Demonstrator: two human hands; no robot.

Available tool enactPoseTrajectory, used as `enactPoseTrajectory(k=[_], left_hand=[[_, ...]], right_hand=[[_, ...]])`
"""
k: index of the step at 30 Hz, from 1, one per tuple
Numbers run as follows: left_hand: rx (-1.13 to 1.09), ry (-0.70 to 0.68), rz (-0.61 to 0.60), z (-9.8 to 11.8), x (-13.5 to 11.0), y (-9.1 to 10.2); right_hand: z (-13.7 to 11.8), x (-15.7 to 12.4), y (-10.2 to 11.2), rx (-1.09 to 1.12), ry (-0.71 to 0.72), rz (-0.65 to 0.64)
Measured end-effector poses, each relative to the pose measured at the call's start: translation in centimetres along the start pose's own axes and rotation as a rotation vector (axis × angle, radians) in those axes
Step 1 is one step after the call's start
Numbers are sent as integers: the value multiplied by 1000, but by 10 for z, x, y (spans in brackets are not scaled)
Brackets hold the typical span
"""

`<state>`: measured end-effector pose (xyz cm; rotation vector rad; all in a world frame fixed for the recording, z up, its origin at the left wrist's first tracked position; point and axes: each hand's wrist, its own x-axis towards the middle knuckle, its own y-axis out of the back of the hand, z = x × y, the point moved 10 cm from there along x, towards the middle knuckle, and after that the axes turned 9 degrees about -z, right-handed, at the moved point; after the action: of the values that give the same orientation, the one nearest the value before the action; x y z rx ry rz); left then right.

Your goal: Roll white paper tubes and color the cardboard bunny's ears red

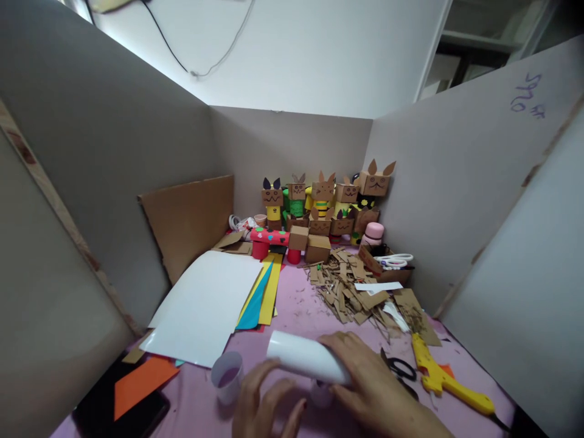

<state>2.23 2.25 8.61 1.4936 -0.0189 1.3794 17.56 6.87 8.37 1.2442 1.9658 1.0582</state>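
A white tube point(310, 356) lies sideways above the near part of the table, with the fingers of my right hand point(365, 377) wrapped around its right end. My left hand point(267, 401) is just in front of the tube's left part, fingers apart; I cannot tell whether a fingertip touches it. To the left of that hand stands a short white cylinder point(227, 378), open at the top. Another small whitish piece point(321, 393) shows below the tube, partly hidden by it and by my right hand. Black-handled scissors point(401, 369) rest beside my right wrist.
A yellow glue gun point(449, 380) lies at the right. Cardboard scraps point(344, 283) are heaped behind. White sheets point(207, 304) and coloured paper strips point(260, 295) spread left, near an orange sheet point(143, 383). Several cardboard animal figures point(323, 190) stand at the back between grey partitions point(292, 140).
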Motion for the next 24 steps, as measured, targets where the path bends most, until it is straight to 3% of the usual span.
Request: enactPoseTrajectory(k=[3,5,7,10,13,16,19,24], left_hand=[[279,-99,-149,-1,12,-6],[310,-210,-278,-3,17,-20],[272,-219,-323,-12,20,-27],[240,-119,-343,-29,19,-33],[218,-52,-374,-36,19,-34],[178,-91,-452,-32,23,-40],[188,-99,-510,-33,26,-45],[212,-64,-576,-46,20,-52]], right_hand=[[-19,8,-14,-18,38,-48],[-27,10,-19,8,76,-68],[-21,3,-16,29,90,-41],[22,-28,6,96,51,160],[92,-71,18,244,-112,336],[139,-89,-8,341,-236,244],[150,-85,-33,389,-221,198],[144,-64,-59,563,-126,169]])
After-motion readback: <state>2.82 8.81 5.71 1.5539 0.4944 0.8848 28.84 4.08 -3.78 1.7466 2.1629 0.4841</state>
